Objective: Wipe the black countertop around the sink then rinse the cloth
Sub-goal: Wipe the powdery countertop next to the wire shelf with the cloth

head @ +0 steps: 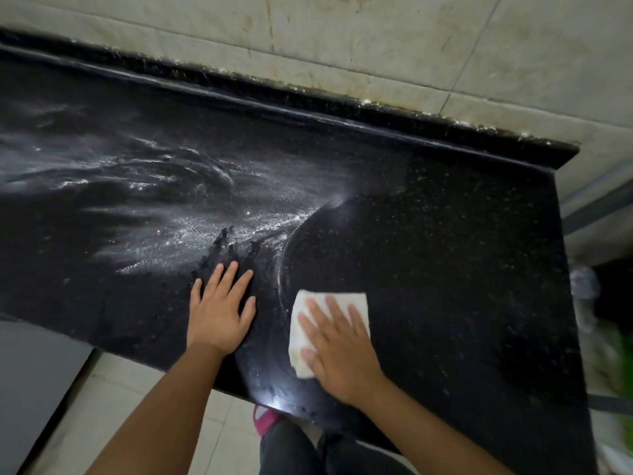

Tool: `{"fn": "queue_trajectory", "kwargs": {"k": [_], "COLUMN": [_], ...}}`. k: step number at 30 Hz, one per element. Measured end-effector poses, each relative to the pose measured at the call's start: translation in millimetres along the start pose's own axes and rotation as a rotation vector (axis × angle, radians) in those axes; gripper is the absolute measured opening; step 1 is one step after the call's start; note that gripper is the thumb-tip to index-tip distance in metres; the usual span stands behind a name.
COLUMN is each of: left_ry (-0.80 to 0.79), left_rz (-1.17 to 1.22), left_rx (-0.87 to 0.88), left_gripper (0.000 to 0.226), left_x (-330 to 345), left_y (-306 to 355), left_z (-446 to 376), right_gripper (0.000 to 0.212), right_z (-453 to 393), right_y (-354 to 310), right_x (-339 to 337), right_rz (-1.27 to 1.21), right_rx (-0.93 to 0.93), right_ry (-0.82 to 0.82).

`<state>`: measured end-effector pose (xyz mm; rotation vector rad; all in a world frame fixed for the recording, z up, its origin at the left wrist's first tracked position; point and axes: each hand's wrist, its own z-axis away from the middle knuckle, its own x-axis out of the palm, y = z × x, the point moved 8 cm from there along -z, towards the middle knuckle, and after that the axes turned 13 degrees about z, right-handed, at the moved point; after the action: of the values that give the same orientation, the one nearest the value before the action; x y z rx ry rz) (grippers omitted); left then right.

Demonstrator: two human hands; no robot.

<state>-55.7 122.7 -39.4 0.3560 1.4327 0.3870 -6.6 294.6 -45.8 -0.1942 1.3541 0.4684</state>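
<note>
The black speckled countertop [445, 241] fills most of the view. White soapy streaks [164, 200] cover its left and middle part, and a curved wiped edge divides them from the darker right part. A folded white cloth [310, 303] lies flat near the front edge. My right hand [337, 347] presses on it with straight, spread fingers. My left hand [221, 306] rests flat on the wet counter just left of the cloth, fingers straight. No sink is in view.
A low black backsplash ledge [308, 97] runs along the stained tiled wall [376, 36]. The counter ends at the right [565, 269], with blurred green and white objects [613, 365] beyond. Pale floor tiles [120, 406] and my pink shoe [265, 419] show below the front edge.
</note>
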Motion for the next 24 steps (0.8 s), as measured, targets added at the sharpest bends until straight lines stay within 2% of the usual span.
{"fn": "queue_trajectory", "kwargs": {"k": [3, 5, 8, 10, 12, 13, 15, 17, 18, 21, 24], "left_ry": [-0.014, -0.022, -0.032, -0.035, -0.039, -0.042, -0.046, -0.052, -0.057, -0.085, -0.108], "left_rz": [-0.015, -0.031, -0.043, -0.048, -0.048, -0.048, -0.043, -0.039, -0.039, -0.056, -0.055], "left_rx": [-0.01, -0.016, -0.02, -0.018, -0.018, -0.021, -0.025, -0.025, -0.029, -0.032, -0.024], "left_gripper": [0.083, 0.085, 0.087, 0.087, 0.083, 0.077, 0.068, 0.066, 0.065, 0.051, 0.049], "left_x": [0.8, 0.5, 0.8, 1.0, 1.2, 1.3, 1.0, 0.4, 0.1, 0.6, -0.1], "left_y": [0.5, 1.0, 2.1, 2.7, 3.0, 3.1, 4.4, 5.4, 5.1, 5.5, 5.6], "left_z": [1.2, 1.3, 2.6, 2.8, 1.9, 1.7, 2.2, 2.7, 3.3, 4.5, 4.3], "right_gripper": [0.042, 0.047, 0.054, 0.062, 0.055, 0.054, 0.057, 0.07, 0.068, 0.045, 0.051], "right_z": [59.3, 86.0, 90.7, 71.1, 46.9, 32.5, 2.8, -11.9, -11.9, 17.8, 75.7], "right_y": [11.9, 43.0, 114.3, 156.1, 175.3, 169.7, 128.6, 76.6, 53.2, -2.2, -5.5], "right_x": [13.3, 25.7, 36.7, 26.2, 29.1, 27.9, 17.2, 4.3, 1.3, 8.2, 26.0], "right_rz": [0.021, 0.024, 0.022, 0.04, -0.082, -0.128, -0.169, -0.089, -0.071, -0.075, -0.049], "right_rx": [-0.098, -0.077, 0.12, 0.311, 0.505, 0.554, 0.5, 0.366, 0.322, 0.164, 0.144], "right_ry": [0.033, 0.019, -0.083, -0.042, -0.174, -0.205, -0.213, -0.108, -0.053, -0.005, -0.028]}}
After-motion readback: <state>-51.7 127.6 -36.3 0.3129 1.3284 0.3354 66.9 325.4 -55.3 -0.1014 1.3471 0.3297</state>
